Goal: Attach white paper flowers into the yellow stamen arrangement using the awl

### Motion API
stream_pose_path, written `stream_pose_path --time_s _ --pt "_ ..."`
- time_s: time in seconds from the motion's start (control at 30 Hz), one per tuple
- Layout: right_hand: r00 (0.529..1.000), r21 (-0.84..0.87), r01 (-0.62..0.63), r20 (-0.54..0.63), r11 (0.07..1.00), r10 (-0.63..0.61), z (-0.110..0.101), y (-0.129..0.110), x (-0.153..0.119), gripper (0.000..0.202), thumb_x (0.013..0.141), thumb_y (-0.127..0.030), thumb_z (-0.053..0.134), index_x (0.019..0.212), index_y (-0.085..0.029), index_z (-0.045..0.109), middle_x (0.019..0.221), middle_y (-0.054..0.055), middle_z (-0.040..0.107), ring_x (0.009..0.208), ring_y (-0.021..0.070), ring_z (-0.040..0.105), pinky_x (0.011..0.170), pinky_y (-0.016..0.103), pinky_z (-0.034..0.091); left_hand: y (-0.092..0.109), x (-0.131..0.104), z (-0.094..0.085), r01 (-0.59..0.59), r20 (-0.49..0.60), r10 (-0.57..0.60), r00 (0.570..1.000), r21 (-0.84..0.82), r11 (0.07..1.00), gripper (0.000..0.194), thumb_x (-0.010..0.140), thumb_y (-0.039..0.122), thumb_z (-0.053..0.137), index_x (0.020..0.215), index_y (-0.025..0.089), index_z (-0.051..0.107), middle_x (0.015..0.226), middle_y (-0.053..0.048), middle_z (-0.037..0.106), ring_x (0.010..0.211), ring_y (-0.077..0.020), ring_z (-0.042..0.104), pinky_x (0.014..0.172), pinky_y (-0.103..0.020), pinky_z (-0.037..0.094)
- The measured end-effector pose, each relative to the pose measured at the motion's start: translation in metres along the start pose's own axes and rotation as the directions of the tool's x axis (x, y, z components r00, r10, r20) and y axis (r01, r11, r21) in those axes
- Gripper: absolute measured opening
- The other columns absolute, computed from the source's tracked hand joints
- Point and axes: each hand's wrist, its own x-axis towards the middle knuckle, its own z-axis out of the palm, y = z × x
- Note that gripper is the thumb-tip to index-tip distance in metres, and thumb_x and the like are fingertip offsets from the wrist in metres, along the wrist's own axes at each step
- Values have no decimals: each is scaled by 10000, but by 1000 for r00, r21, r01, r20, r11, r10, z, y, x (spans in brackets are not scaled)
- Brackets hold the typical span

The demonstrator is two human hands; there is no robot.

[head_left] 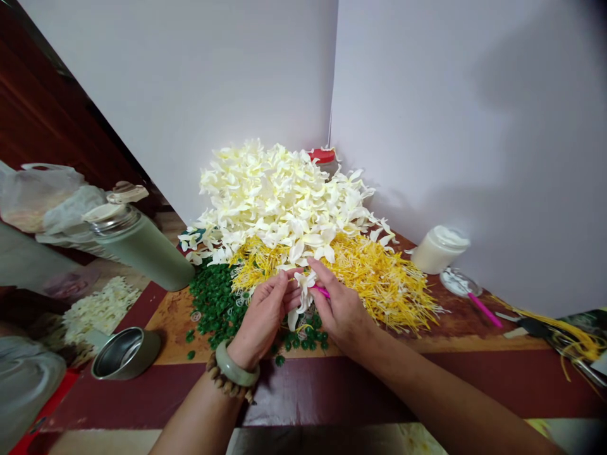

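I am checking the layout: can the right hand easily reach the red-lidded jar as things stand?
Probably not easily: the right hand holds a pink stick, and the white flower heap stands in front of the red-lidded jar, partly hiding it.

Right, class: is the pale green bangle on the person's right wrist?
No, the pale green bangle circles the wrist of the person's left hand.

**Looking down from my head**

The camera on my head looks forward and down. My left hand (pixel 268 309) and right hand (pixel 344 311) are close, near the middle; the table (pixel 308 392) is low, the pale wall (pixel 190 76) up top.
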Motion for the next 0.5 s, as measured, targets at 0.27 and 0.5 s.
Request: stream_pose_path --time_s 0.27,0.5 --pt "1000 -6 11 0 1000 -11 -1 0 2 312 833 -119 383 1115 -189 496 976 61 634 859 165 604 767 278 479 -1 0 0 -1 59 3 998 -32 999 228 767 363 550 817 168 656 755 -18 634 726 -115 568 725 -228 442" --pt "994 76 -111 9 991 111 -2 -3 2 250 806 -133 421 1033 -169 518 805 40 649 711 161 612 653 259 465 -1 -1 3 -17 32 17 999 27 999 150 695 280 646 768 149 644 670 -1 621 581 -77 525 565 -178 403"
